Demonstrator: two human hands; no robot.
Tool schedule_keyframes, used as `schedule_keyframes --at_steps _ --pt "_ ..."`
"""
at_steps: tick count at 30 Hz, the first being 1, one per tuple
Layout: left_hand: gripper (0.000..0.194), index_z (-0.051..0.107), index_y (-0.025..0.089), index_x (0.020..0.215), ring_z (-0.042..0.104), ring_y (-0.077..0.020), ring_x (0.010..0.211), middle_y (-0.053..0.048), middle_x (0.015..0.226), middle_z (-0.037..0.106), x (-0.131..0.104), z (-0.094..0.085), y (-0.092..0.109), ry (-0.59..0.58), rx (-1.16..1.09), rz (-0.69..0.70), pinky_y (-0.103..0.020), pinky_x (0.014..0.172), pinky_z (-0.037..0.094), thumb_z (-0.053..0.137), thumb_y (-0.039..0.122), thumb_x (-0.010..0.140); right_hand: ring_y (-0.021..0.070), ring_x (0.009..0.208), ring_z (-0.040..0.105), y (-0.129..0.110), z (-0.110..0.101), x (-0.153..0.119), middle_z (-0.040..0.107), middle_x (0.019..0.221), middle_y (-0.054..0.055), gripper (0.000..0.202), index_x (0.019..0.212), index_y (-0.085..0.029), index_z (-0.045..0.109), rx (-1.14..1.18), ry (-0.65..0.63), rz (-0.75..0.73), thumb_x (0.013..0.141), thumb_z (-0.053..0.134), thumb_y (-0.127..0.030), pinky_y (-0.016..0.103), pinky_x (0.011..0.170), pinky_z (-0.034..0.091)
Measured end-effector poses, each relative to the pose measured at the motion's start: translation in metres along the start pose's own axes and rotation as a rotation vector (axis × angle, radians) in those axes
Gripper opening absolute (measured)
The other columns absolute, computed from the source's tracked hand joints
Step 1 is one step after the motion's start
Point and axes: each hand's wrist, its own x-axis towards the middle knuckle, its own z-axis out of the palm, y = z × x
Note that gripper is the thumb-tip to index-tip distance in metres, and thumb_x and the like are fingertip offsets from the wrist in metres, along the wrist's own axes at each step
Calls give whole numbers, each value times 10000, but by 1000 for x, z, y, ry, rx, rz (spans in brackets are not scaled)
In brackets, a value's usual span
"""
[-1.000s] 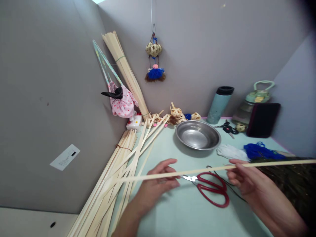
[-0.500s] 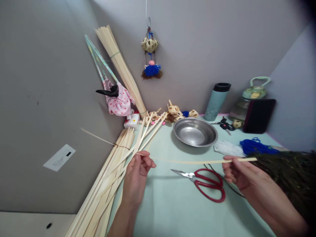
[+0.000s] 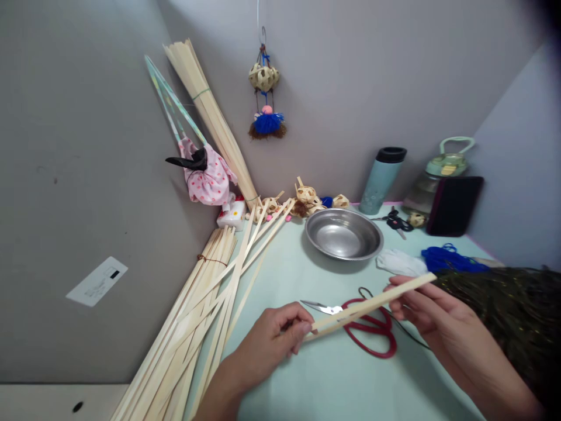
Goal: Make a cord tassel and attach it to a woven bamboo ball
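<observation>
A pale, flat bamboo strip (image 3: pixel 372 303) stretches between my two hands above the table, tilted up toward the right. My left hand (image 3: pixel 280 333) is closed, pinching its lower end between thumb and fingers, where a second layer of strip shows just beneath. Near the upper end, my right hand (image 3: pixel 432 310) grips the strip between thumb and fingers, with a short tip sticking out beyond. Under the strip lie red-handled scissors (image 3: pixel 372 342), their blades pointing left and partly covered. A dark cord (image 3: pixel 407 330) curves behind the scissors.
Loose strips (image 3: pixel 239 269) cross a tied bundle (image 3: pixel 175 351) at left. Behind stand a metal bowl (image 3: pixel 344 237), a blue tumbler (image 3: pixel 382 181) and a phone (image 3: pixel 456 206). White yarn (image 3: pixel 400 262), blue yarn (image 3: pixel 451 258) and dark fibre (image 3: pixel 504 310) lie right. A woven ornament (image 3: pixel 264 77) hangs above.
My left hand has moved right and down, closer to my right hand. The strip, earlier nearly level and edge-on, now slants and shows its flat face.
</observation>
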Motion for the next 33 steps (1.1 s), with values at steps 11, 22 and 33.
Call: schedule_keyframes --at_steps 11,22,33 --pt "218 587 179 825 409 -109 589 44 627 474 4 4 -3 29 122 1 -242 568 301 523 364 921 178 676 632 -2 5 -9 700 691 34 420 1030 -205 767 -27 -90 -27 697 846 -449 253 647 540" --pt "220 590 182 815 407 -114 601 42 630 476 6 9 -5 21 132 -5 -243 574 294 534 367 921 166 648 623 -7 5 -10 674 664 52 362 774 -197 800 -38 21 -73 692 821 -549 211 563 545" --pt "227 570 216 956 532 -152 806 -13 856 564 12 5 -12 748 -97 180 -262 774 427 600 432 894 159 864 681 -19 7 -7 723 983 30 309 824 -207 789 258 229 -137 611 907 -397 153 781 605"
